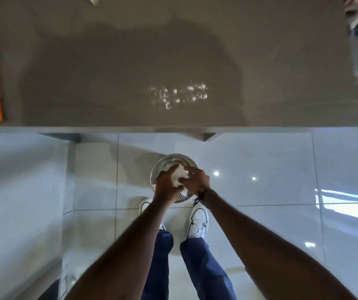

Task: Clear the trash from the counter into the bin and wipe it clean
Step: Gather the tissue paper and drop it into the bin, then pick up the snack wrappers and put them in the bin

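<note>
Over the bin [155,169], left hand [166,183] and right hand [197,180] clutch crumpled paper [181,175], fingers closed round it; released off-centre, it could miss onto the floor [260,169].

The person is wearing loose dark blue trousers [202,276] that are reaching down to the ankles. On the feet they are wearing white low-top sneakers with thin dark outline stitching, the right sneaker [198,223] showing almost whole and the left sneaker [145,205] mostly hidden behind an arm. Both forearms are showing bare, with no sleeves. A thin dark cord bracelet with loose knotted ends [201,197] is circling the right wrist.
</note>
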### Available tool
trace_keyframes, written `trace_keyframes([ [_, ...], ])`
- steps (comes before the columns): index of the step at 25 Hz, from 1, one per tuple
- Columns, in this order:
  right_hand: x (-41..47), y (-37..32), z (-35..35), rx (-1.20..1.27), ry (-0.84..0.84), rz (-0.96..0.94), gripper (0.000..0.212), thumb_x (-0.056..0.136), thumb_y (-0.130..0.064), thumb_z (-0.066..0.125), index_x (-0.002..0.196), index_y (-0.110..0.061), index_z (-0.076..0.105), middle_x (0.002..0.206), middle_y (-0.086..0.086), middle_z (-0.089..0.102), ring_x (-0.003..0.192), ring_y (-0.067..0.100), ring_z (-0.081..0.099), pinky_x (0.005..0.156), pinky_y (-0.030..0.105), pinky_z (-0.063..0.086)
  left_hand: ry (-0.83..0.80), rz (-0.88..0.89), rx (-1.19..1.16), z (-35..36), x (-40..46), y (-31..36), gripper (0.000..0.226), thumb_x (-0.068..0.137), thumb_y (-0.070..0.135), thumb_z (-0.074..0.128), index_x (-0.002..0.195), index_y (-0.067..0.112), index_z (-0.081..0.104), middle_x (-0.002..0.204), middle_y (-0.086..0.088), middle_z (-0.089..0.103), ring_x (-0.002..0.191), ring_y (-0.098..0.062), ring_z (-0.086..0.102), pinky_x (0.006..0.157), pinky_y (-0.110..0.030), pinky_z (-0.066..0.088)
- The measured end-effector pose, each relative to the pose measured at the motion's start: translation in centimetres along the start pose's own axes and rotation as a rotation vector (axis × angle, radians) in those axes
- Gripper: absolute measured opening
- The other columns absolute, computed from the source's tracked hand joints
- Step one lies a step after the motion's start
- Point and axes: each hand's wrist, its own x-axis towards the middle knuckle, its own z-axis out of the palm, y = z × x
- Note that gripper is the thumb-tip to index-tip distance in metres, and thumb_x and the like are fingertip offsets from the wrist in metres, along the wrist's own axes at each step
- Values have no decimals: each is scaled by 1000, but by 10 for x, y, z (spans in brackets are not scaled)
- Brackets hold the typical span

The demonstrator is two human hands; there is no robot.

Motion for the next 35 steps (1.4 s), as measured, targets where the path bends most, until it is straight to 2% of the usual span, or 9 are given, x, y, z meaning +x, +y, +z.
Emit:
trace_keyframes([
  [4,10,16,-3,-27,62,-55,51,80,-21,70,129,-34,66,124,6,73,122,30,62,105,37,50,21,-36,95,-1,1,-12,78,77,11,79,148,20,47,121,-11,73,110,-24,67,93,-20,45],
  [8,-58,-1,-40,54,66,-65,35,77,-22,72,113,-24,75,109,7,78,109,27,70,98,35,56,69,-63,63,-48,-61,42,52,83,12,75,133,14,64,122,-10,74,112,-25,68,97,-28,51],
  [11,-139,-27,-74,40,73,-159,29,77,-19,67,103,-22,78,106,8,78,99,27,72,84,29,57,174,-60,-37,-94,-126,99,28,83,8,75,111,6,75,114,-18,74,101,-30,72,89,-31,56],
  [13,-202,-53,-97,-12,100,-281,27,79,-16,59,97,-22,79,102,7,79,95,29,72,77,26,53,223,-28,-65,-134,-174,138,20,82,3,72,101,4,77,107,-20,75,94,-33,73,87,-41,61],
  [19,-306,-169,-117,22,31,-634,18,81,-10,57,84,-10,75,90,15,78,88,38,73,83,51,60,510,122,-33,-257,-230,205,18,82,1,58,79,-2,75,87,-22,77,86,-38,71,80,-44,57],
  [22,-316,-234,-108,29,18,-723,20,76,-14,58,85,-9,75,85,11,77,84,34,72,81,40,61,631,68,-102,-322,-224,206,17,84,-1,58,84,-5,75,92,-25,76,91,-40,70,82,-46,56],
  [25,-310,-288,-92,39,14,-666,8,74,-19,67,80,-16,70,80,0,71,82,19,67,76,23,50,762,-49,-133,-376,-205,189,20,87,3,64,105,0,73,112,-21,73,107,-36,67,93,-42,54],
  [31,-269,-363,-38,-34,-8,-488,28,71,-27,80,93,-14,66,93,2,64,96,24,67,84,32,54,678,-294,-10,-434,-148,158,49,85,23,71,124,-1,52,128,-25,58,124,-41,53,102,-48,46],
  [35,-258,-392,-23,19,-98,-349,18,69,-23,80,82,-15,70,87,6,70,93,30,73,83,39,61,480,-280,-416,-464,-123,168,35,86,5,73,117,-9,67,118,-30,70,108,-35,68,95,-49,56],
])
